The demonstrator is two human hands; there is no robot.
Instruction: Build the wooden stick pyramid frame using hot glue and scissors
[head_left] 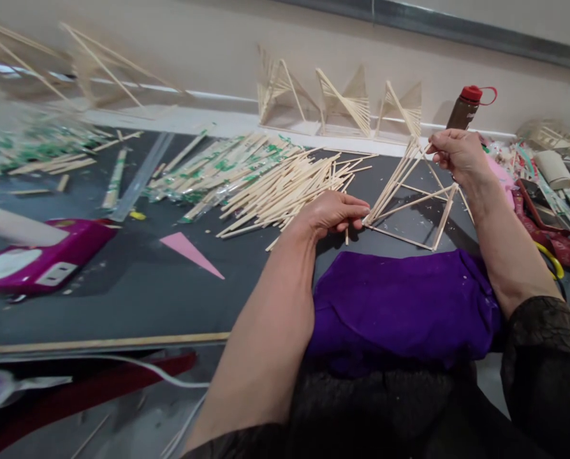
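Note:
A small frame of thin wooden sticks [400, 231] stands on the dark table, with several sticks fanned up along its left side. My left hand [335, 213] pinches at the frame's lower left corner, where the fanned sticks meet the base. At the upper end of the fan, my right hand [460, 153] has thumb and fingers closed on the stick ends. Fingers hide the exact contact points of both hands. Left of the frame lies a loose pile of wooden sticks [285, 191]. A folded purple cloth [404, 306] sits in front of the frame.
Several finished stick models [345, 105] line the wall, near a red-capped bottle [461, 108]. Wrapped chopsticks [237, 162], a pink paper triangle [192, 254] and a magenta device [50, 255] lie leftward. Yellow-handled scissors [550, 258] and a red bag [548, 229] are at right.

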